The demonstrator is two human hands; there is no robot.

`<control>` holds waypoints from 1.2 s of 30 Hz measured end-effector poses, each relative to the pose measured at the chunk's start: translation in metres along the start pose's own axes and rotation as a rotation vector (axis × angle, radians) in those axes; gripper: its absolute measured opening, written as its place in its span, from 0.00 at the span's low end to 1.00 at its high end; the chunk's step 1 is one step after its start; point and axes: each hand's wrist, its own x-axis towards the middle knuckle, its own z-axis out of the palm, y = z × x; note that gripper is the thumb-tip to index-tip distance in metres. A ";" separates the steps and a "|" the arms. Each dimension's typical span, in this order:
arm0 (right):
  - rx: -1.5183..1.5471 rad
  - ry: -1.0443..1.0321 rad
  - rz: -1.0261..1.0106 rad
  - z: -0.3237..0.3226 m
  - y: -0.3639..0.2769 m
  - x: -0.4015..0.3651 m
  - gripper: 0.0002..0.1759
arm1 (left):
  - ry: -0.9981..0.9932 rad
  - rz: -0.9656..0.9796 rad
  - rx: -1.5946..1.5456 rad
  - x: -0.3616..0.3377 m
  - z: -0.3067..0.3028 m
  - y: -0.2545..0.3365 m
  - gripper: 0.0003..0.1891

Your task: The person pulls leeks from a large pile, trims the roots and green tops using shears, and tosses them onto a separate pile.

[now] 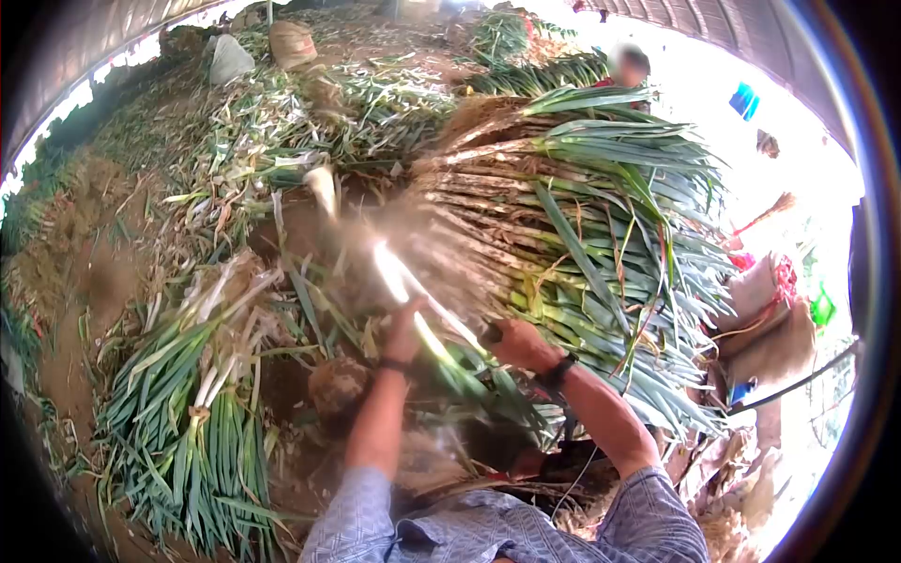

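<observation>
Closing around the pale stalks [429, 330], the fingers of the left hand [402, 335] hold them where white shades towards green; the white ends point up and away, and the green leaves [462, 377] hang down towards the person's body. The right hand [524, 345] is at the lower right of these stalks, its fingers curled narrow beside the green part; whether they grip a stalk, I cannot tell. A small dark object [492, 332] shows at the right thumb, too blurred to name. Both wrists wear dark bands.

Just right of and beyond the right fingers lies a large heap of long green onions [572, 216], with soil-brown roots towards the left and leaves spreading right. Ahead of the left fingers, the pale end of a loose onion [322, 190] points away. Well to their left lies a pile of green onions with white stems [188, 413], leaves towards the lower edge. Cut leaves and scraps [328, 113] litter the ground farther ahead, near a white bag [231, 59] and a tan sack [294, 44]. Beyond the heap, at the upper right, is another person [633, 68]
</observation>
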 end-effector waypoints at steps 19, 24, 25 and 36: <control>-0.325 -0.102 0.238 -0.028 0.086 -0.169 0.22 | 0.370 -0.114 -0.025 -0.052 0.078 0.185 0.21; -0.263 -0.084 0.239 -0.027 0.094 -0.177 0.21 | 0.378 -0.036 0.075 -0.020 0.048 0.218 0.17; -0.252 -0.067 0.237 -0.027 0.092 -0.178 0.22 | 0.376 -0.006 0.025 -0.012 0.039 0.234 0.17; -0.244 -0.041 0.150 -0.009 0.099 -0.162 0.23 | 0.594 0.432 0.511 -0.015 -0.044 0.579 0.26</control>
